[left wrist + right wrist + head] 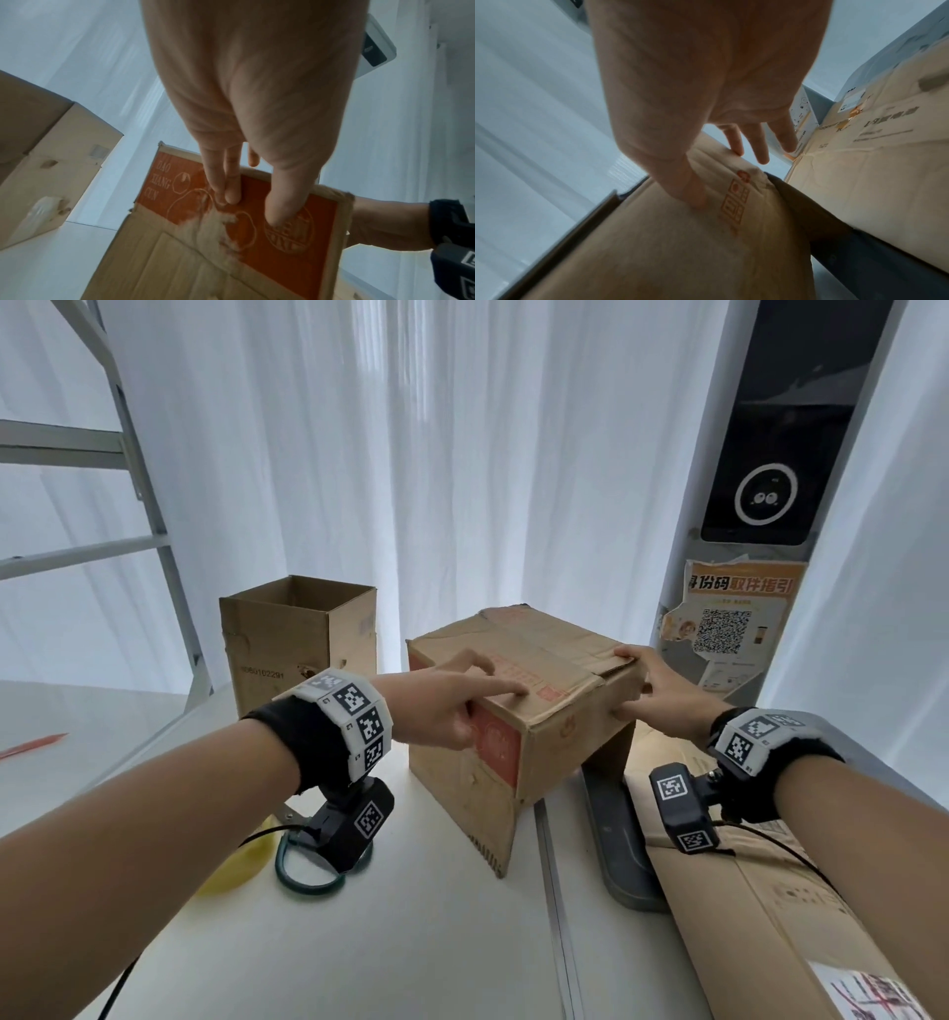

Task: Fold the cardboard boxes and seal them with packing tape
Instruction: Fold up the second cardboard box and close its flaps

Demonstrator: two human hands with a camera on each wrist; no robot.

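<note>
Box (518, 706) on the white table (411, 942), tilted onto its near lower edge, top flaps folded shut, orange print on the near-left face. Left hand (452, 706) on the near-left top corner: forefinger stretched flat over the top flap, thumb and two fingers pressed against the orange face in the left wrist view, fingers mostly straight, wrapped round nothing. Right hand (662, 695) clasping the right top edge, fingertips over the flap ends, thumb against the side face; in the right wrist view two fingers splay clear of the cardboard. Far side and underside of the box hidden; whether the bottom flaps are closed, cannot tell. No seal discernible on the top seam, though glare and creases make that hard to judge. Second box (298, 639) behind-left, upright, open at the top, its base partly hidden by the left wrist. Flat cardboard (760, 906) at right, cut off by the frame edge and crossed by the right forearm. Green loop (308, 870) and something yellow (241, 860) half hidden under the left wrist camera; what they are, unclear. White curtain (411, 454) behind.
</note>
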